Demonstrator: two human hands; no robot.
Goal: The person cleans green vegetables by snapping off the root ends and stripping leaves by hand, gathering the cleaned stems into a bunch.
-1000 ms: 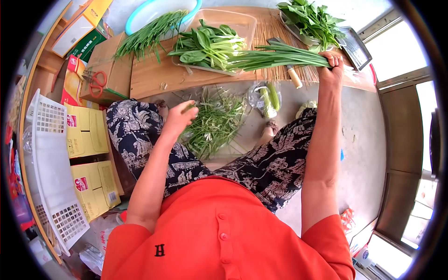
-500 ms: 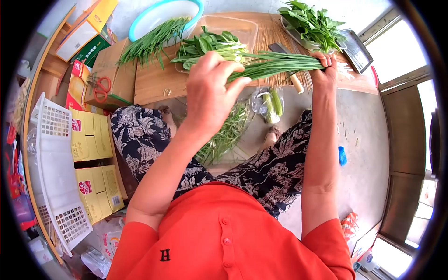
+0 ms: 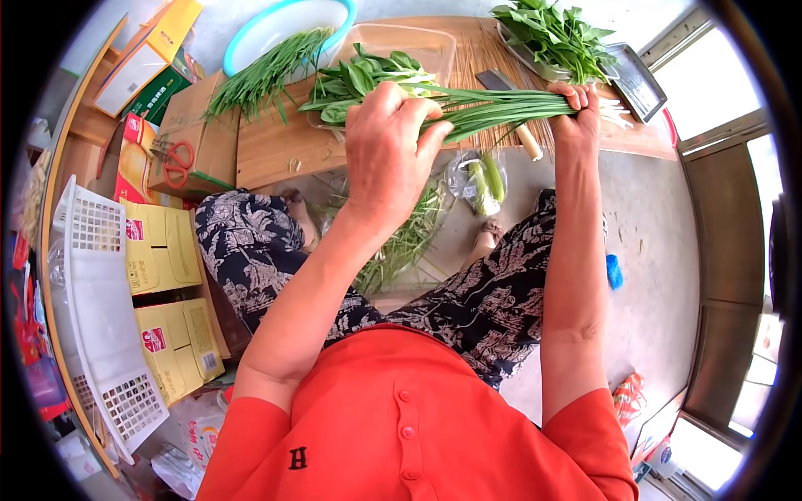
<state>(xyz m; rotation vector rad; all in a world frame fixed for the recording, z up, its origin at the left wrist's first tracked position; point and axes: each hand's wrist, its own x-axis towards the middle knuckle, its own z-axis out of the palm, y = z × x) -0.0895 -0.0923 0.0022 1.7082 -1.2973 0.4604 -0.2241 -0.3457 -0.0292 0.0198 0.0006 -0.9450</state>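
A bunch of long green garlic chives [image 3: 501, 108] stretches level between my two hands, above the table's front edge. My right hand [image 3: 576, 115] is closed round the bunch near its pale stem ends, which stick out to the right. My left hand [image 3: 391, 150] is at the leaf tips, with curled fingers and the thumb pinching the ends. Behind the bunch lie leafy greens [image 3: 368, 79] in a clear plastic tray [image 3: 447, 50]. A knife's blade [image 3: 494, 79] and wooden handle [image 3: 529, 144] show on either side of the chives.
More chives [image 3: 267, 75] lie across a blue-rimmed basin [image 3: 230, 60]. Leafy stems [image 3: 555, 37] fill a container at the back right, beside a dark tray [image 3: 639, 83]. Red scissors [image 3: 178, 163] are at a cardboard box [image 3: 196, 125]. Trimmings [image 3: 409, 238] and bagged vegetables [image 3: 484, 185] lie below.
My left hand has moved slightly right, and its thumb and fingers have drawn closer together at the leaf tips. My right hand keeps its hold; the bunch has spread a little.
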